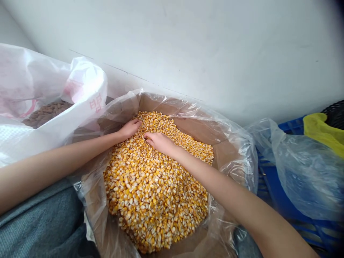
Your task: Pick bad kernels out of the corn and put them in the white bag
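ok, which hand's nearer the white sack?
Left. The left hand is at the corn's far-left edge, on the side facing the sack; the right hand is farther from it, toward the corn's middle.

Corn kernels (156,182) | we see yellow, orange and whitish grains, loose and off the cob | we find them heaped in one uneven, sloping mass | we see them inside a brown cardboard box (195,129) with a clear plastic liner (245,141)
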Tool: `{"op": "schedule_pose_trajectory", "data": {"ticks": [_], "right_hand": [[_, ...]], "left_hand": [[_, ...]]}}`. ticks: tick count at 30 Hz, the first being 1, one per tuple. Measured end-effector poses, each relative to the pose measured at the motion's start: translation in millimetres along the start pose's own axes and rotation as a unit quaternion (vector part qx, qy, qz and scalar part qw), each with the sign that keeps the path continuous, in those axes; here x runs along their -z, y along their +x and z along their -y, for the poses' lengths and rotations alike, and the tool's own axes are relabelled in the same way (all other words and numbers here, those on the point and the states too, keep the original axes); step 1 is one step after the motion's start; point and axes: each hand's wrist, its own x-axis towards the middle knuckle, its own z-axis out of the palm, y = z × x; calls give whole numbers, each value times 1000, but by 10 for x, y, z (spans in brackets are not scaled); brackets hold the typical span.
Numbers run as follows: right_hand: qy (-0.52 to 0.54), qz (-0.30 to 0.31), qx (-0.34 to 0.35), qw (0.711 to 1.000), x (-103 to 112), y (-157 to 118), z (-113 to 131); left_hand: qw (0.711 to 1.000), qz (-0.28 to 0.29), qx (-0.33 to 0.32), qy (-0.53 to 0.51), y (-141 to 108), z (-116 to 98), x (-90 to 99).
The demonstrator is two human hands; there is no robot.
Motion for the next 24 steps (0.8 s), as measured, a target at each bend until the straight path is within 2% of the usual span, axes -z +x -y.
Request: {"op": "schedule_pose_trajectory", "data": {"ticks": [3,6,12,16,20,22,24], "right_hand": [[-71,19,-25,997,-6,14,37],[-55,12,-42,998,-32,32,23],[151,-25,-53,987,17,13,-146],[193,-11,-47,980,51,19,-191],[233,-6,-59,971,-14,70,-100],[287,2,-70,955,-29,92,-67],[379,16,-90,921,2,98,-74]], "left_hand": [[1000,0,0,5,11,10,-5],[1000,-3,-4,11,34,41,-16],[1000,-6,-4,16,35,54,-15],[1000,-3,-6,13,26,35,-11],[1000,-3,-3,9,22,27,-12],[1000,-4,0,11,17,19,-10],[1000,-1,3,14,8,4,-6]]}}
